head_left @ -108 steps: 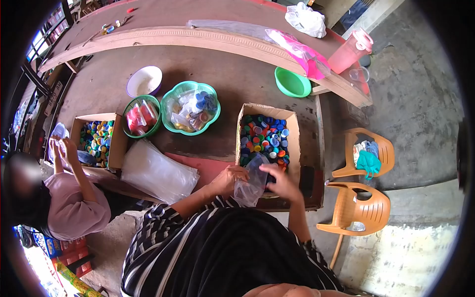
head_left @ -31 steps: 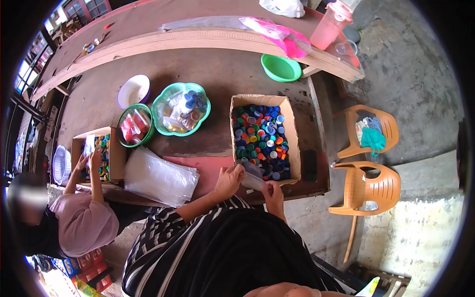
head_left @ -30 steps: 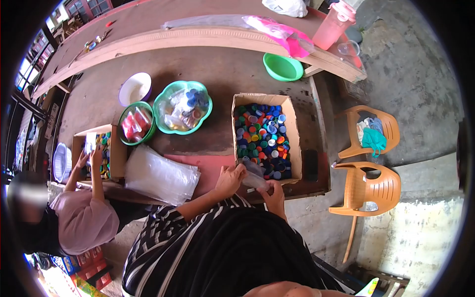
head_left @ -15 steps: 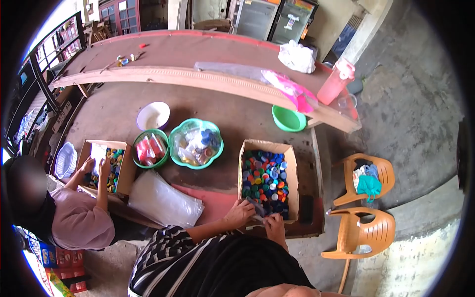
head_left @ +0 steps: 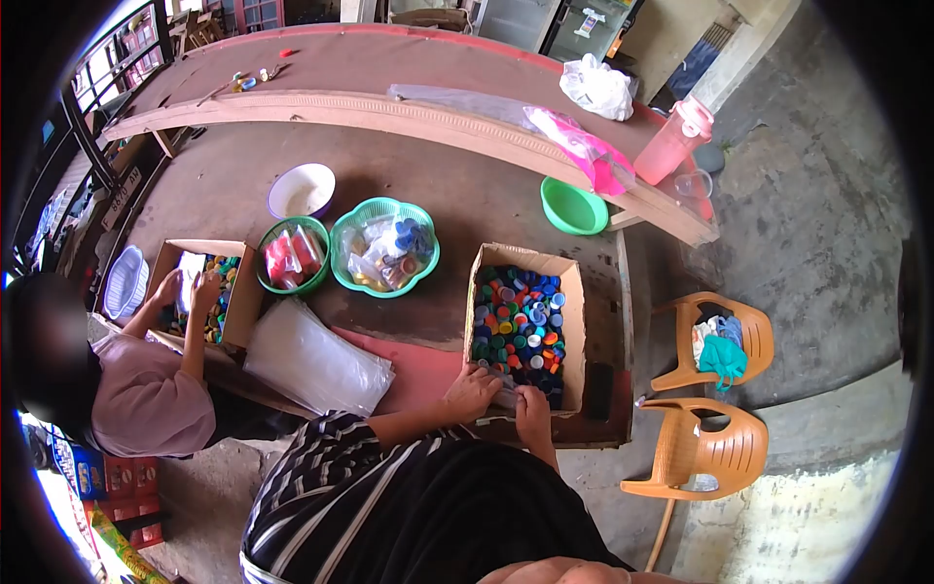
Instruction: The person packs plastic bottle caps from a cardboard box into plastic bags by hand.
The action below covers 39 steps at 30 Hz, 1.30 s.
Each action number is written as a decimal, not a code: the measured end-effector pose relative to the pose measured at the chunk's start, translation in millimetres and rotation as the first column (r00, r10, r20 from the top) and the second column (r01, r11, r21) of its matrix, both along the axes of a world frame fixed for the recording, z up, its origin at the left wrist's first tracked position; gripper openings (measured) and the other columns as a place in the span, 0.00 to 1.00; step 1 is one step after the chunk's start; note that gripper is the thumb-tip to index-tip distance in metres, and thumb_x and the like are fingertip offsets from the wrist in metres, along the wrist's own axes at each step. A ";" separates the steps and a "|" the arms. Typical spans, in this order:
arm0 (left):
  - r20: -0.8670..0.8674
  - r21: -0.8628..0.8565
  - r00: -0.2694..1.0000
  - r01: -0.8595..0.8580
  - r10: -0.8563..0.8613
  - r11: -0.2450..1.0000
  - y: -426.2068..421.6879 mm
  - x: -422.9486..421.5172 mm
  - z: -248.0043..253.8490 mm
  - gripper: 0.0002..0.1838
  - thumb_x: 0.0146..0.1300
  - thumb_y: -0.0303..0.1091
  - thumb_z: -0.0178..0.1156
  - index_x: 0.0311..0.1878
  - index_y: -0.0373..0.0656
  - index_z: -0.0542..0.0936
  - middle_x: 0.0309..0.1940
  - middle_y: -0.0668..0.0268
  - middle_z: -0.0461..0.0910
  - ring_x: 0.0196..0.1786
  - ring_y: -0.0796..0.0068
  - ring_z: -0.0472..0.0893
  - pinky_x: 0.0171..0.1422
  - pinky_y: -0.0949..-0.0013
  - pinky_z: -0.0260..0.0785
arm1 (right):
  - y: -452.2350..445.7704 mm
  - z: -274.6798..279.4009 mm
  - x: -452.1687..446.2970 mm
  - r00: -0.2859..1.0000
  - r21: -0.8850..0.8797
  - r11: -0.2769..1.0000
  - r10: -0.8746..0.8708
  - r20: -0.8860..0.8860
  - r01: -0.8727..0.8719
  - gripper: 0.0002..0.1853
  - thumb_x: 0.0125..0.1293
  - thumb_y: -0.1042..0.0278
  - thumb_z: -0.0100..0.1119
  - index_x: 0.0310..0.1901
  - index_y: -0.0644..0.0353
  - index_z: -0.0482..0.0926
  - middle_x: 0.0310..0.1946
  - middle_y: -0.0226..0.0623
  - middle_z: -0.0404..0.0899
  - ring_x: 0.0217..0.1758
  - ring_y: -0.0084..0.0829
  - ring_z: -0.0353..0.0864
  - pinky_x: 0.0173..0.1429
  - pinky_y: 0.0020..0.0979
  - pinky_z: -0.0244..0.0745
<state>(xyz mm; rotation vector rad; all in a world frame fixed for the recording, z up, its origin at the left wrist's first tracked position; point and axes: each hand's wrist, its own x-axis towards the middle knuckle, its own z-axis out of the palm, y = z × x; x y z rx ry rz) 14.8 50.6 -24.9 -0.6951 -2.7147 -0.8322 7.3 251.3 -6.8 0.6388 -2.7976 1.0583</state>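
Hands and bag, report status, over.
Left hand, right hand: both gripping clear bag. Bag partly hidden by fingers. Close ahead: cardboard box of caps.

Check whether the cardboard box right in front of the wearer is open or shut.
Open: no flap covers the top of the cardboard box, and the colourful caps inside show plainly.

- Bag [head_left: 505, 393] partly hidden by left hand [head_left: 472, 392] and right hand [head_left: 533, 413]
- Fridge [head_left: 582, 37] cut off by the top edge
- Depth of the caps [head_left: 520, 326] hidden

Caps [head_left: 525, 316] in a box [head_left: 574, 336], bags [head_left: 316, 360] to its left, basket [head_left: 342, 219] behind them (bowl [head_left: 292, 187] farther back)
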 end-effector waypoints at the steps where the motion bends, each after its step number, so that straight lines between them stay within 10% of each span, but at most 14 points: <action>1: 0.003 -0.020 1.000 0.005 -0.005 1.000 -0.2 1.1 0.9 0.09 0.62 0.36 0.56 0.43 0.44 0.78 0.41 0.62 0.82 0.52 0.62 0.78 0.63 0.55 0.62 | -2.9 0.3 1.0 1.000 0.051 0.999 -0.013 -0.018 0.013 0.09 0.69 0.65 0.56 0.45 0.59 0.77 0.42 0.44 0.80 0.48 0.50 0.77 0.51 0.46 0.72; 11: 0.029 -0.149 0.999 0.050 -0.046 0.988 7.0 -9.1 1.2 0.12 0.64 0.35 0.54 0.47 0.43 0.79 0.44 0.60 0.84 0.51 0.63 0.82 0.60 0.58 0.66 | -28.0 -2.5 -3.8 0.975 0.388 0.898 -0.162 -0.151 0.209 0.14 0.76 0.57 0.50 0.35 0.56 0.73 0.21 0.43 0.78 0.28 0.50 0.80 0.40 0.48 0.72; 28: 0.145 -0.092 0.988 0.070 -0.056 0.993 12.7 -24.6 1.1 0.09 0.65 0.36 0.57 0.46 0.46 0.77 0.34 0.62 0.85 0.38 0.60 0.86 0.53 0.58 0.74 | -29.5 0.9 -19.5 0.935 0.521 0.841 -0.291 0.204 0.148 0.22 0.80 0.47 0.34 0.44 0.55 0.74 0.31 0.53 0.84 0.38 0.59 0.85 0.42 0.57 0.77; 39: -0.175 -0.196 0.973 0.115 -0.150 0.974 15.2 -12.9 12.8 0.20 0.63 0.39 0.57 0.57 0.41 0.77 0.58 0.63 0.77 0.63 0.63 0.76 0.75 0.51 0.58 | -6.6 -22.1 -40.3 0.908 0.346 0.936 -0.199 0.368 0.065 0.23 0.80 0.51 0.34 0.44 0.60 0.77 0.40 0.59 0.83 0.48 0.62 0.81 0.51 0.56 0.74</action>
